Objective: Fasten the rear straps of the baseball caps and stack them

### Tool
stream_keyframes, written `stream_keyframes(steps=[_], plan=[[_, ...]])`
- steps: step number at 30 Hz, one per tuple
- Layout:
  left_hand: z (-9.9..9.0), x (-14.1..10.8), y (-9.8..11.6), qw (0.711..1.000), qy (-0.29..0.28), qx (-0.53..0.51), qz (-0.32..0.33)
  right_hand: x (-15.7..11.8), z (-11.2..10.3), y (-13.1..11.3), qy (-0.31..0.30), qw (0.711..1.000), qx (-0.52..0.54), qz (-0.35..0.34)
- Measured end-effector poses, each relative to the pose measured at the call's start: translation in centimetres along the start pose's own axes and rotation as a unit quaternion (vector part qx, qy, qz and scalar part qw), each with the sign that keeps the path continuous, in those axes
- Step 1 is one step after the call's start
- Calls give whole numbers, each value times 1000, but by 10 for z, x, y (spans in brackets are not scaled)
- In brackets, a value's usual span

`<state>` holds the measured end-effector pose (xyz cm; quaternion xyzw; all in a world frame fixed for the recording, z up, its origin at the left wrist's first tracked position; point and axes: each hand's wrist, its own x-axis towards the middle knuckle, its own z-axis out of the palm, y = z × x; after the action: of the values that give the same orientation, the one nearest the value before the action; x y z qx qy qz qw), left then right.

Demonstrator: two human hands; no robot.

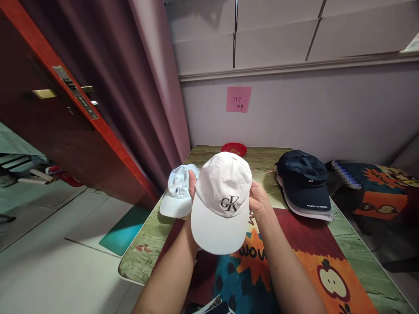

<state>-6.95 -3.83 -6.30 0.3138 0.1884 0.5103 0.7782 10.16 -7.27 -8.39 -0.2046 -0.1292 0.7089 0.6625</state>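
Note:
A white baseball cap (220, 183) with dark "CK"-style letters on its front is held up over the table, its brim pointing toward me. My left hand (192, 183) grips its left side, thumb up along the crown and the other fingers hidden behind the cap. On the opposite side my right hand (258, 197) holds the cap's edge, fingers partly hidden. Just left of it sits a pale blue cap (176, 192) with a small dark emblem, partly covered by my left hand. A navy cap (304, 181) rests on top of a lighter cap at the right.
The wood-patterned table (144, 248) bears a colourful printed mat (327, 253). A red dish (234, 149) stands at the back, below a pink note (238, 99) on the wall. Dark and white items (212, 306) lie at the near edge. An open door (65, 113) is at left.

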Motion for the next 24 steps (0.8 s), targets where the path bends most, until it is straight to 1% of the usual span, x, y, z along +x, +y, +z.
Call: stream_keyframes(steps=[3, 6, 8, 13, 17, 19, 21, 24], plan=[[-5, 1, -2, 998, -33, -31, -33, -5, -8, 3, -26, 999, 23, -34], [-3, 6, -5, 998, -18, -41, -51, -16, -14, 8, -68, 996, 2, -55], [0, 6, -9, 997, -12, -43, -59, -21, -16, 13, -72, 996, -8, -56], [6, -2, -20, 991, -34, -72, -103, -13, -13, 16, -50, 996, -14, -68], [11, -7, -19, 982, -82, -112, -131, -5, -13, 9, -29, 995, 4, -100], [14, -8, -19, 978, -89, -123, -146, -4, -14, 6, -28, 995, 13, -92], [18, -8, -18, 976, -76, -126, -161, -4, -15, 1, -23, 997, 22, -68], [24, -8, -18, 980, -28, -114, -164, -5, -17, -6, 18, 999, 43, -27]])
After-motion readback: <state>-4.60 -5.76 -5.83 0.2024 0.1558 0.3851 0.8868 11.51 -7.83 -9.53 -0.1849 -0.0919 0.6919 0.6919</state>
